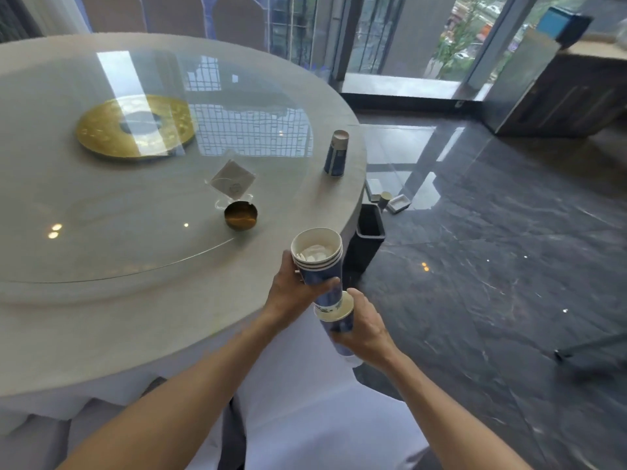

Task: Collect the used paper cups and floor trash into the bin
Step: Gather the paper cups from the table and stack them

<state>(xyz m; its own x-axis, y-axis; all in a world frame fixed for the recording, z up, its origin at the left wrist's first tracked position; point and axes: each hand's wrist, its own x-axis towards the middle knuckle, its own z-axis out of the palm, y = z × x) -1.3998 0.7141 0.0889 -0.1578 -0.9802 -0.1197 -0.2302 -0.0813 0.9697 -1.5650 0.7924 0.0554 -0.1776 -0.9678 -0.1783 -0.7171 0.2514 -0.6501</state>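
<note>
My left hand [294, 290] grips a stack of blue-and-white paper cups [317, 257] with crumpled white tissue in the top one. The stack's bottom sits inside another blue paper cup [336, 317], which my right hand [368, 330] holds from below, just off the table's near right edge. One more blue cup [336, 153] stands upside down on the table near its right rim. A dark bin [368, 232] stands on the floor beside the table, partly hidden by the rim. Beyond it on the floor lie a small cup [385, 199] and white box-like trash [398, 202].
The round table [101, 334] carries a glass turntable, a gold disc [135, 125], a small gold ashtray [241, 216] and a clear card stand [232, 181]. Dark glossy floor spreads to the right; a wooden cabinet [559, 93] stands at the far right by the windows.
</note>
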